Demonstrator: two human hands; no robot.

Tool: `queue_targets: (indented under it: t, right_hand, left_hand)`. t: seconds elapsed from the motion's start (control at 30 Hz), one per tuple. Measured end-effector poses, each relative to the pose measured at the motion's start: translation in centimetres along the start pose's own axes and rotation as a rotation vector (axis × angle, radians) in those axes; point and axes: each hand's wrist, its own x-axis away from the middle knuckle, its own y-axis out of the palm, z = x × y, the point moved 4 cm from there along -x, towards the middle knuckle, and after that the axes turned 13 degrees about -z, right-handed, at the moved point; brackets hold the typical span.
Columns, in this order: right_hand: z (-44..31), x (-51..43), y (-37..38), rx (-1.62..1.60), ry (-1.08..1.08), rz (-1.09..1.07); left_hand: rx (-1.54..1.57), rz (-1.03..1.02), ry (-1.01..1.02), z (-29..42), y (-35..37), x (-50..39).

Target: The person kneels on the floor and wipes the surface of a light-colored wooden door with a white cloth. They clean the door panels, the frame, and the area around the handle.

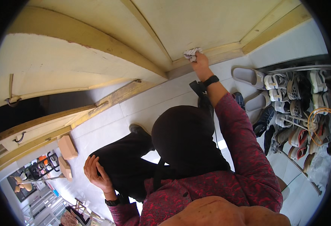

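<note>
My right hand [201, 65] grips a crumpled whitish cloth [192, 53]. It presses the cloth low on the inset panel [210, 25] of a yellow-painted wooden door, just above its bottom rail [222, 53]. On my bent knee in black trousers [120, 158] rests my left hand [97, 173], empty, with loosely extended fingers. I am crouched on the tiled floor, and a black-covered round shape [183, 135] at my middle hides part of my legs.
Left, another yellow door leaf [78, 56] juts out beside a cabinet drawer with a dark handle [19, 137]. Cardboard pieces [67, 147] stand on the floor [106, 124]. To my right are grey slippers [247, 76] and a metal shoe rack [298, 166] holding several shoes [277, 82].
</note>
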Motion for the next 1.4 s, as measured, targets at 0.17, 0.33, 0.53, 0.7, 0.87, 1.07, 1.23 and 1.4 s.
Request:
queue_targets:
  t: [0.17, 0.33, 0.53, 0.7, 0.87, 1.07, 1.23, 1.4]
  right_hand:
    - [8.2, -2.3, -1.9, 0.726, -0.212, -0.186]
    - [3.4, 3.4, 7.3, 0.570, -0.063, -0.432]
    - [-3.1, 10.0, 16.5, -0.173, 0.177, -0.171]
    - [0.7, 9.2, 11.9, 0.354, 0.153, -0.296]
    - [2.2, 9.4, 12.3, 1.243, -0.295, -0.688]
    - [-3.8, 15.0, 21.7, 1.137, -0.344, -0.777]
    - [-10.6, 21.2, 30.3, 0.995, -0.308, -0.868]
    - [-16.1, 24.8, 37.7, 0.628, -0.396, -0.763]
  left_hand:
    - [0.001, 0.005, -0.009, 0.5, -0.1, -0.2]
    - [-0.014, 0.002, 0.020, 1.1, -0.3, -0.2]
    - [0.023, 0.051, 0.033, 1.1, -0.5, 0.3]
    - [0.052, 0.085, 0.033, 0.9, -0.8, 1.3]
    - [0.052, 0.118, 0.061, 1.0, -1.1, 1.6]
    - [0.092, 0.148, 0.093, 1.7, -1.1, 1.7]
    - [0.105, 0.180, 0.123, 2.2, -1.4, 1.9]
    - [0.146, 0.220, 0.152, 2.1, -1.4, 2.0]
